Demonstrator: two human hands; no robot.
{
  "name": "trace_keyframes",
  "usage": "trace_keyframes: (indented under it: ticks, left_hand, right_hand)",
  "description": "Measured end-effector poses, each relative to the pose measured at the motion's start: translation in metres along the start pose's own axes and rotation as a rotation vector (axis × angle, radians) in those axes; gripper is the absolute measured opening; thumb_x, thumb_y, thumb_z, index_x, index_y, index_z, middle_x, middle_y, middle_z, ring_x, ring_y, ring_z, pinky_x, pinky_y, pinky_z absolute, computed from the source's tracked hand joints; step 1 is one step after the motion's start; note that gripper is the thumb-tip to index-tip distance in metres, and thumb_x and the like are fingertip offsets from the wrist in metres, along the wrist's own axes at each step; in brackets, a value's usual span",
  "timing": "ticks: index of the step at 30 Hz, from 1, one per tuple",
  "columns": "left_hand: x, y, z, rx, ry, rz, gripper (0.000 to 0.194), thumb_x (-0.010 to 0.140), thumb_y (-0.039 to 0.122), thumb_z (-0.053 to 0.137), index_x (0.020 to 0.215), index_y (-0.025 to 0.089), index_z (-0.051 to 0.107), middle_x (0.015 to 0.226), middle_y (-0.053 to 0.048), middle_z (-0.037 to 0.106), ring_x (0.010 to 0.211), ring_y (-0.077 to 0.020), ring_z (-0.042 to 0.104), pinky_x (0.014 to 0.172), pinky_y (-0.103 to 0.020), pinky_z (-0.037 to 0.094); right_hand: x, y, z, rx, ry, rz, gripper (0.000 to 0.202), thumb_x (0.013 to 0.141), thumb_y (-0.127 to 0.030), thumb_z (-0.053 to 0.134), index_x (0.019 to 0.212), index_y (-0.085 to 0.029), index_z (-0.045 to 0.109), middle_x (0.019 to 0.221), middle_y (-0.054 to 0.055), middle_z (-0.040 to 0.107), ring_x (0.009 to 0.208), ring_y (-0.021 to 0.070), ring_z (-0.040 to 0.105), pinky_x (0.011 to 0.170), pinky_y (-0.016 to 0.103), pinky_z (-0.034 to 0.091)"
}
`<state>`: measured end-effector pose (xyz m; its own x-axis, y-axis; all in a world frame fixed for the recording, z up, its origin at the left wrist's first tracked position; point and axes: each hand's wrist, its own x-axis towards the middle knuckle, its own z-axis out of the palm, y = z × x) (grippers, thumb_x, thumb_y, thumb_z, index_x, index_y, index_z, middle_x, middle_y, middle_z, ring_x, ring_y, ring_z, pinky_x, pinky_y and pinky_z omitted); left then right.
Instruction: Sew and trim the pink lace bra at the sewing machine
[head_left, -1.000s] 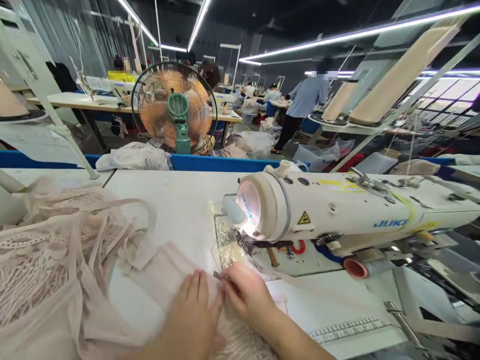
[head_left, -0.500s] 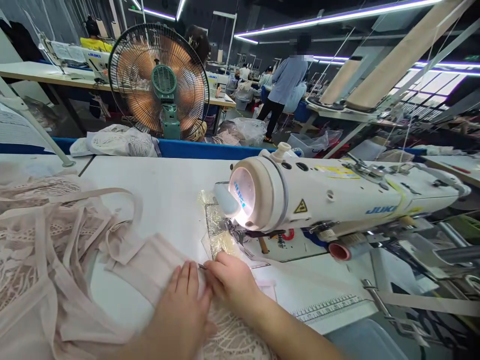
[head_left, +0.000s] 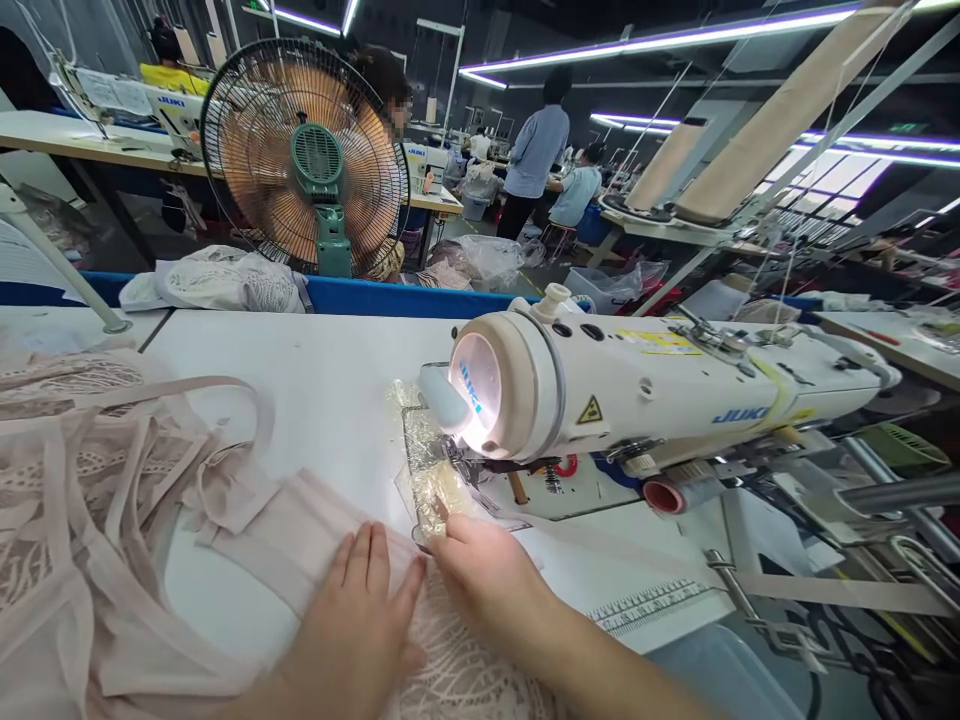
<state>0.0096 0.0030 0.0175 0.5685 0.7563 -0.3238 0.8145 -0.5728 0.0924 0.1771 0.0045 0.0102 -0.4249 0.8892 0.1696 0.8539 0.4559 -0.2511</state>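
Flat on a pale pink fabric panel (head_left: 300, 520) lies my left hand (head_left: 356, 610), its fingers stretched out and the thumb apart. My right hand (head_left: 487, 575) is closed just to its right, by the panel's edge. A small dark metal tool (head_left: 420, 541) pokes out from the right fingertips; its kind is mostly hidden by the hand. Patterned lace (head_left: 469, 665) spreads below both hands. Just beyond the right hand stands the white sewing machine (head_left: 592, 385), its lamp lit over the needle area. A shiny clear-taped plate (head_left: 427, 460) sits on the table there.
Piled pink garments with straps (head_left: 97, 540) cover the table's left side. A pink strip (head_left: 840, 590) runs through a metal guide at right. A printed ruler (head_left: 645, 608) marks the front edge. A large fan (head_left: 315, 160) and people stand beyond the blue edge (head_left: 420, 297).
My right hand has turned and shifted slightly right, and the tool's tip has moved off the left fingertips. The left thumb has spread away from the fingers. The view has shifted a little.
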Motion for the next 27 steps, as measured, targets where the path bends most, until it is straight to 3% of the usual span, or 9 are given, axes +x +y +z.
trace_keyframes:
  ticks: [7, 10, 16, 23, 27]
  left_hand:
    - [0.0, 0.001, 0.0, 0.006, -0.011, 0.007, 0.06, 0.08, 0.045, 0.061, 0.132, 0.02, 0.045, 0.138, -0.032, 0.033, 0.129, -0.0418, 0.03, 0.105, -0.055, 0.026]
    - [0.0, -0.001, 0.0, 0.003, 0.005, 0.009, 0.059, 0.08, 0.046, 0.06, 0.132, 0.021, 0.045, 0.137, -0.032, 0.035, 0.128, -0.0418, 0.032, 0.104, -0.056, 0.028]
    - [0.0, -0.001, -0.003, 0.063, 0.032, 0.032, 0.063, 0.073, 0.027, 0.068, 0.132, 0.024, 0.044, 0.134, -0.032, 0.04, 0.125, -0.044, 0.035, 0.099, -0.057, 0.033]
    - [0.0, 0.0, -0.005, 0.091, 0.004, 0.018, 0.063, 0.074, 0.028, 0.067, 0.132, 0.023, 0.045, 0.134, -0.03, 0.042, 0.125, -0.0412, 0.037, 0.101, -0.054, 0.034]
    - [-0.001, -0.001, -0.003, 0.088, 0.015, 0.027, 0.061, 0.075, 0.029, 0.065, 0.132, 0.025, 0.045, 0.134, -0.028, 0.042, 0.125, -0.0412, 0.037, 0.1, -0.056, 0.034]
  right_hand:
    - [0.013, -0.001, 0.022, -0.01, -0.027, -0.032, 0.012, 0.074, -0.01, 0.048, 0.07, -0.018, 0.056, 0.063, -0.001, 0.041, 0.056, 0.0132, 0.032, 0.049, 0.025, 0.023]
    - [0.01, 0.001, 0.014, -0.024, -0.076, -0.029, 0.012, 0.07, -0.008, 0.051, 0.066, -0.018, 0.054, 0.061, -0.002, 0.04, 0.054, 0.0124, 0.03, 0.046, 0.025, 0.02]
    - [-0.003, 0.004, -0.015, -0.067, -0.146, 0.01, 0.016, 0.063, -0.003, 0.052, 0.057, -0.017, 0.048, 0.058, -0.003, 0.04, 0.052, 0.0114, 0.027, 0.045, 0.025, 0.017]
    - [0.006, 0.003, -0.001, -0.085, -0.139, -0.019, 0.012, 0.074, -0.008, 0.05, 0.069, -0.017, 0.056, 0.063, -0.001, 0.047, 0.056, 0.0127, 0.032, 0.047, 0.026, 0.019]
    - [0.003, 0.006, -0.009, -0.082, -0.176, -0.039, 0.011, 0.066, -0.006, 0.055, 0.064, -0.017, 0.054, 0.062, -0.002, 0.046, 0.054, 0.0119, 0.031, 0.046, 0.025, 0.018]
